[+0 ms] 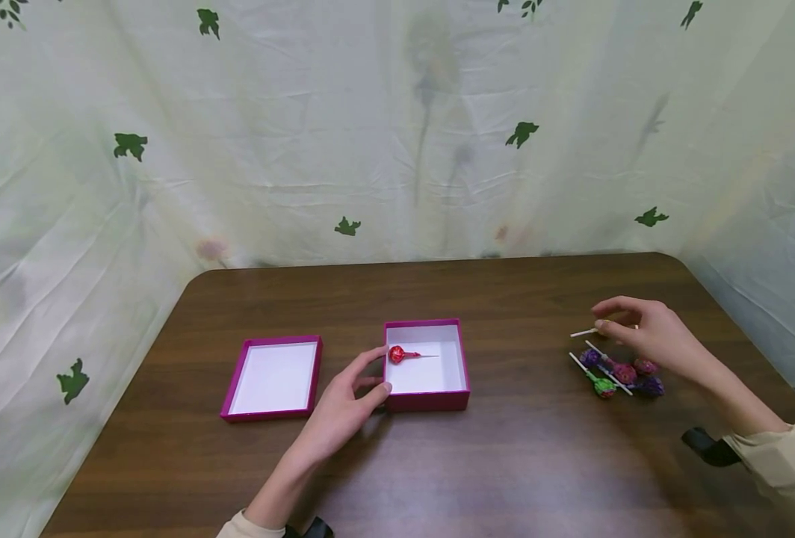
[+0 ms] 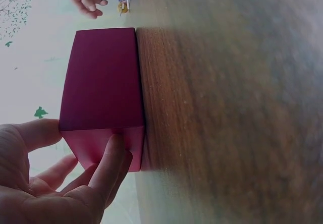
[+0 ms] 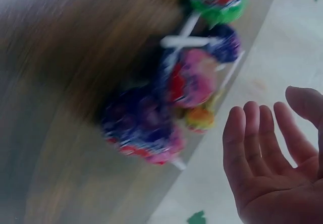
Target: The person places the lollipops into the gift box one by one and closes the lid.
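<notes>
A magenta box with a white inside stands upright on the table, holding one red-wrapped lollipop by its left wall. My left hand rests on the box's left side, thumb at the near left corner and fingers along the outer wall. At the right, my right hand hovers over a loose pile of lollipops, its fingers apart and empty in the right wrist view. The pile has a green lollipop, purple ones, pink ones and a yellow-orange one, which my right hand partly hides in the head view.
The matching shallow lid lies with its white inside up, left of the box. All this is on a brown wooden table. A pale curtain with green leaf prints hangs behind the table and at both sides.
</notes>
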### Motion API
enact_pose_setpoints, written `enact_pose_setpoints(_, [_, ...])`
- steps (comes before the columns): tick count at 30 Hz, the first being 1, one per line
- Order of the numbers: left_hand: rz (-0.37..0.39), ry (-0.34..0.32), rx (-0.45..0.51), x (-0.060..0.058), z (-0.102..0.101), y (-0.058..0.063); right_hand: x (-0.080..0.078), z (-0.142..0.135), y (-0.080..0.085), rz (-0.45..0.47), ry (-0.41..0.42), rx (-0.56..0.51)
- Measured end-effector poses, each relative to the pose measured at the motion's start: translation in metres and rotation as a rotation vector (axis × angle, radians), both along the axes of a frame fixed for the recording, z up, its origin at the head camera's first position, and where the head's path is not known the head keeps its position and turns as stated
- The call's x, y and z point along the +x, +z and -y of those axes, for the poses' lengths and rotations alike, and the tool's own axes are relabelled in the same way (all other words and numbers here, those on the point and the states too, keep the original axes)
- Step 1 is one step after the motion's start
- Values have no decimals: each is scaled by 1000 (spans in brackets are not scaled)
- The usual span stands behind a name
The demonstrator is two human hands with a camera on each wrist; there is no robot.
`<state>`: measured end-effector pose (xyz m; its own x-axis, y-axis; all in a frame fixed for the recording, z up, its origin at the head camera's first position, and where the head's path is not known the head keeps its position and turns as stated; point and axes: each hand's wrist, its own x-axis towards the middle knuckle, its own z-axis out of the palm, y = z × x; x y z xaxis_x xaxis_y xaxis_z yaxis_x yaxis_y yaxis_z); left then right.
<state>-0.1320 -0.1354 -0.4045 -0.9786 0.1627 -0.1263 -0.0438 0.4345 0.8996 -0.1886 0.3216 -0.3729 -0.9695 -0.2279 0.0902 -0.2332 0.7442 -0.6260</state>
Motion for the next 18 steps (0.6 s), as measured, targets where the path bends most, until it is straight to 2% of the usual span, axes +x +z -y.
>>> enact_pose_setpoints(7, [21, -3, 18, 1, 0, 1, -10, -16, -12, 64, -40, 9])
enact_pose_setpoints(12, [29, -4, 24, 1, 1, 2, -19, -20, -18, 61, -84, 59])
enact_pose_setpoints(18, [16, -6, 25, 0, 1, 1, -28, -19, -26, 12, -116, 139])
